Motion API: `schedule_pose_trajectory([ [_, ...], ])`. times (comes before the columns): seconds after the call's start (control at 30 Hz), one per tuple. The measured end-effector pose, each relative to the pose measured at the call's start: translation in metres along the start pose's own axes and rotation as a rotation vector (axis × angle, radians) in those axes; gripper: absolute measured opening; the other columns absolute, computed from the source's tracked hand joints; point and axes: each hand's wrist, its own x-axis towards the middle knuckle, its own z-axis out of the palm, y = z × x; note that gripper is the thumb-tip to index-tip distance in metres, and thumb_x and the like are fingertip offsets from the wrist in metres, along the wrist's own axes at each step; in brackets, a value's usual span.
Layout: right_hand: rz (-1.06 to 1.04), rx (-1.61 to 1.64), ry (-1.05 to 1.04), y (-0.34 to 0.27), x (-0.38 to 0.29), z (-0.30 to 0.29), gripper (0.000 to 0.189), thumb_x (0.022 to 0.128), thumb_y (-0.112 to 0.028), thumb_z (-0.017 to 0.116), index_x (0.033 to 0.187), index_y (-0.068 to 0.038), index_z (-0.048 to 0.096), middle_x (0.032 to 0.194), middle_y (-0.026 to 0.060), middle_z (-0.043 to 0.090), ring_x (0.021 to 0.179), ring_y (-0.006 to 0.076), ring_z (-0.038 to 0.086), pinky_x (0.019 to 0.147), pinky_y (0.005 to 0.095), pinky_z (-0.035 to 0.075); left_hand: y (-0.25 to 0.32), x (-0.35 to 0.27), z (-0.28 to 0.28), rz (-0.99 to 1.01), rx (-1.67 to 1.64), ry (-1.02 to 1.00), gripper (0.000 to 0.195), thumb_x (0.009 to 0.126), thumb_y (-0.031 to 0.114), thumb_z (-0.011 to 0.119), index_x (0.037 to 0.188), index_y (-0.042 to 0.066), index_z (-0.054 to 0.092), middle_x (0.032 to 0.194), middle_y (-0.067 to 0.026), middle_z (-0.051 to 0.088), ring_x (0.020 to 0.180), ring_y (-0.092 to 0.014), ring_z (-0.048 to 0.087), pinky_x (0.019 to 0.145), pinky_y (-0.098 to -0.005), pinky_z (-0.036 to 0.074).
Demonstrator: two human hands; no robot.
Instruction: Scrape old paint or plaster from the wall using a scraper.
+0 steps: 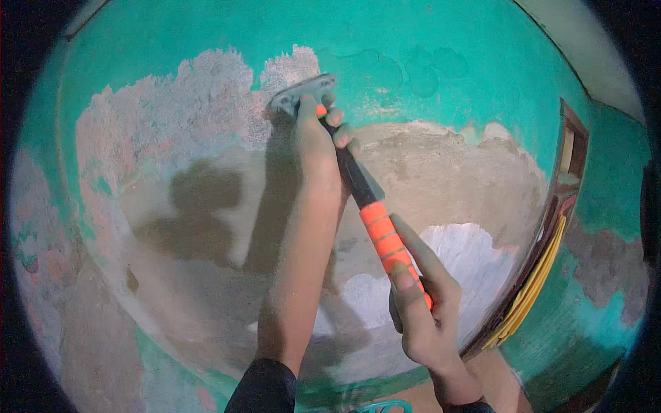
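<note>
A long-handled wall scraper (353,178) runs slantwise across the middle of the view, with a black shaft and an orange banded grip. Its wide grey metal head (304,92) lies against the wall, where pale stripped plaster borders green paint. My left hand (321,124) grips the shaft just below the head, thumb up against the metal. Lower down, my right hand (428,310) holds the end of the orange grip. The green painted wall (361,31) has a large pale stripped patch (206,98) left of the head. Bare grey-brown plaster (444,175) shows below.
To the right are a brown-framed opening (573,144) and a hanging yellow cloth or curtain (532,289). White patches (459,248) mark the wall behind my right hand. A turquoise round object (384,406) is partly visible at the bottom edge. Shadows of my arms fall leftward.
</note>
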Motion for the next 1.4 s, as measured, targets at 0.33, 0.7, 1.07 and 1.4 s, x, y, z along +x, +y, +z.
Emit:
schedule_pose_trajectory([
  [0.33, 0.006, -0.028, -0.027, -0.004, 0.003, -0.005, 0.046, 0.095, -0.016, 0.046, 0.135, 0.004, 0.04, 0.062, -0.0079, 0.046, 0.048, -0.0009, 0.033, 0.045, 0.0171, 0.025, 0.0, 0.003, -0.003, -0.006, 0.009, -0.011, 0.03, 0.097, 0.038, 0.038, 0.096, 0.011, 0.052, 0.065, 0.005, 0.042, 0.047, -0.008, 0.035, 0.044, -0.0267, 0.031],
  [0.7, -0.215, -0.055, -0.06, -0.015, 0.02, -0.01, 0.045, 0.094, -0.014, 0.046, 0.134, 0.006, 0.041, 0.1, 0.0054, 0.058, 0.068, 0.0029, 0.044, 0.062, 0.0179, 0.036, 0.003, 0.022, -0.001, 0.019, 0.032, -0.016, 0.031, 0.096, 0.039, 0.04, 0.096, 0.01, 0.052, 0.064, 0.0052, 0.041, 0.046, -0.008, 0.034, 0.042, -0.0266, 0.029],
  [1.07, -0.174, -0.086, -0.147, -0.016, 0.01, -0.025, 0.047, 0.091, -0.009, 0.046, 0.135, 0.005, 0.038, 0.098, 0.0123, 0.058, 0.079, 0.0098, 0.053, 0.071, 0.0246, 0.043, -0.002, 0.012, -0.005, -0.044, -0.016, -0.062, 0.033, 0.097, 0.038, 0.037, 0.098, 0.01, 0.053, 0.063, 0.006, 0.04, 0.045, -0.007, 0.034, 0.043, -0.0259, 0.031],
  [1.4, -0.215, -0.07, -0.084, -0.003, 0.014, -0.026, 0.045, 0.092, -0.011, 0.049, 0.134, 0.002, 0.04, 0.073, 0.0076, 0.055, 0.063, 0.0107, 0.05, 0.056, 0.0285, 0.043, -0.002, 0.018, 0.003, -0.02, -0.009, -0.035, 0.032, 0.097, 0.039, 0.038, 0.097, 0.011, 0.053, 0.063, 0.0062, 0.04, 0.046, -0.007, 0.034, 0.044, -0.0253, 0.029],
])
